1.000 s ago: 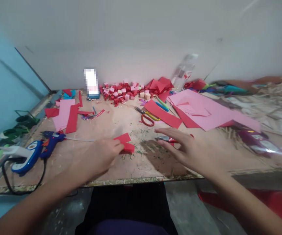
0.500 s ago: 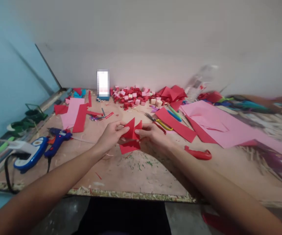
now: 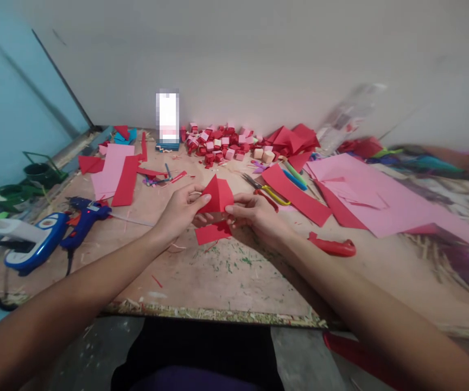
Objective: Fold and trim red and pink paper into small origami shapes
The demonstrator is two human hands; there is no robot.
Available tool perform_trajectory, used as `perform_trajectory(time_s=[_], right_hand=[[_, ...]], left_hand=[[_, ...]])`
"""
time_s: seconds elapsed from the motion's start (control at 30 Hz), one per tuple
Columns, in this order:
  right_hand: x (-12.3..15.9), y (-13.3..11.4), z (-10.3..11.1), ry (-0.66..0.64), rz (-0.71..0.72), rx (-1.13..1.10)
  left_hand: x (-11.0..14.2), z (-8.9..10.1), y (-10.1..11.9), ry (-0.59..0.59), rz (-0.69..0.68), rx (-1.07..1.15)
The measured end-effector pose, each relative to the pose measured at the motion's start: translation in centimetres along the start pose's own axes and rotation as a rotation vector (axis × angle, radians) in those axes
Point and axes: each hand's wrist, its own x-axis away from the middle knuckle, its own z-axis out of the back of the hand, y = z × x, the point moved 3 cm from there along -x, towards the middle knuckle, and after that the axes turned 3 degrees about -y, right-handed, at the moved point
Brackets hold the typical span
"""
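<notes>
A creased piece of red paper (image 3: pixel 219 195) is held up over the middle of the table between my two hands. My left hand (image 3: pixel 188 205) pinches its left edge between thumb and fingers. At its lower right corner, my right hand (image 3: pixel 251 214) grips it the same way. Beneath the hands a flat red paper strip (image 3: pixel 213 232) lies on the table. To the right of my right hand rests a red-handled tool (image 3: pixel 332 245), its far end hidden behind my forearm. Scissors with yellow and red handles (image 3: pixel 269 194) lie just beyond that hand.
A blue glue gun (image 3: pixel 83 220) and a blue power strip (image 3: pixel 39 244) sit at the left. Small red and pink paper cubes (image 3: pixel 222 142) are heaped by the wall, beside a lit phone (image 3: pixel 168 117). Pink paper sheets (image 3: pixel 385 201) and a tilted plastic bottle (image 3: pixel 352 114) are at the right.
My right hand has left the red-handled tool and joined my left at the red paper. The paper has been lifted off the table and its two halves opened wider.
</notes>
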Motion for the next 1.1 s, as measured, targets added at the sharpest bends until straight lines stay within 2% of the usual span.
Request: perform_trajectory(time_s=[0.17, 0.53, 0.77, 0.97, 1.1], right_hand=[[-0.2, 0.3, 0.4, 0.058, 0.025, -0.037], [-0.2, -0.1, 0.3, 0.116, 0.115, 0.003], [-0.4, 0.2, 0.2, 0.126, 0.146, 0.038], [-0.6, -0.9, 2.0, 0.306, 0.187, -0.038], [-0.6, -1.2, 2.4, 0.25, 0.148, 0.05]], left_hand=[[0.1, 0.0, 0.2, -0.023, 0.006, 0.011], [-0.5, 0.6, -0.5, 0.077, -0.047, -0.038], [-0.5, 0.5, -0.7, 0.114, -0.03, -0.041], [-1.1, 2.6, -0.2, 0.264, -0.085, -0.059], [-1.3, 2.7, -0.5, 0.187, -0.051, -0.024]])
